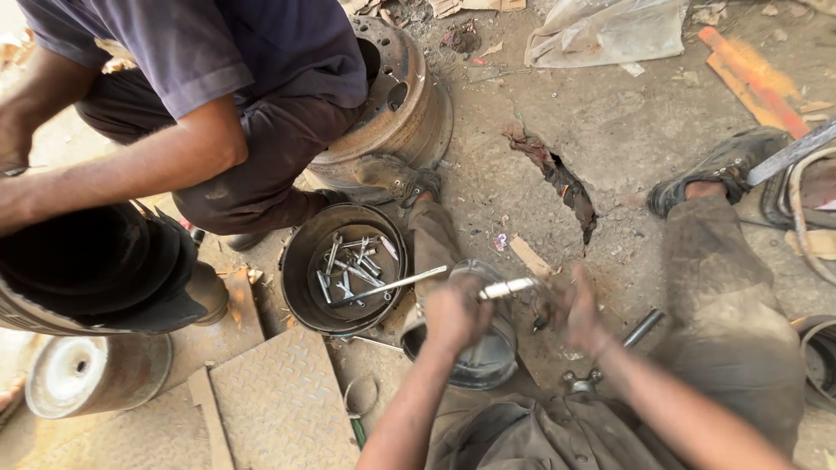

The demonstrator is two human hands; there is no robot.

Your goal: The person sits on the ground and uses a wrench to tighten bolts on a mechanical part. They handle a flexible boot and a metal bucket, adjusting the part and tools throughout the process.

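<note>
Roughly: left hand (455, 312) fingers closed around one metal rod (509, 288) over one steel cylinder (475, 357); right hand (578, 310) blurred, fingers open.

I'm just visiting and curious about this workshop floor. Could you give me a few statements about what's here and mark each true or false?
1. The left hand grips a shiny metal rod. True.
2. The round black pan is empty. False: it holds loose metal tools and bolts.
3. The right hand holds a hammer. False: it looks blurred and open, with no hammer in it.
4. Another person sits on a rusty wheel rim. True.
5. The ground is smooth tile. False: it is cracked, dirty concrete.
</note>
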